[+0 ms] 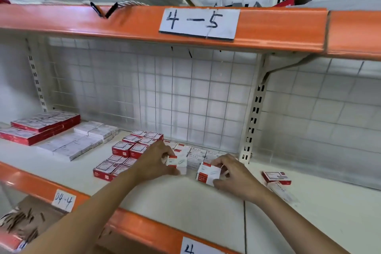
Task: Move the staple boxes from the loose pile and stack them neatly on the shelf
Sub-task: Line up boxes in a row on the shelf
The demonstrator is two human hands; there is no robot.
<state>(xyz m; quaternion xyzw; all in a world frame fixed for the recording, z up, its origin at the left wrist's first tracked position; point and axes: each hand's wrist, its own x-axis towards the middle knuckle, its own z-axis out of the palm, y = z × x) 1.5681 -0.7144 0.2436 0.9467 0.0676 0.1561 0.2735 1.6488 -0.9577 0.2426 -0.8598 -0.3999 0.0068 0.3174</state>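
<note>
Two hands are seen at the white shelf. One small white-and-red staple box is grasped by the left hand, with the thumb below and the fingers curled over its far edge; the box sits at the front of the white-box row. A second box of the same kind is grasped by the right hand, tilted, with its lower corner at or just above the shelf surface; contact cannot be confirmed.

Behind the two held boxes, a flat row of white boxes is laid against the wire-grid back panel; the count is unclear, as the boxes blur together. To the left, a stacked block of red boxes is arranged in stepped tiers; about ten tops are visible. The loose pile on the right consists of two items: one red box and one white box just in front of it.

At far left, two stacks of larger red packs and two groups of larger white packs are placed. Three handwritten labels are fixed to the orange shelf edges: "4-5" label, "D4-4" label and "4" label.
</note>
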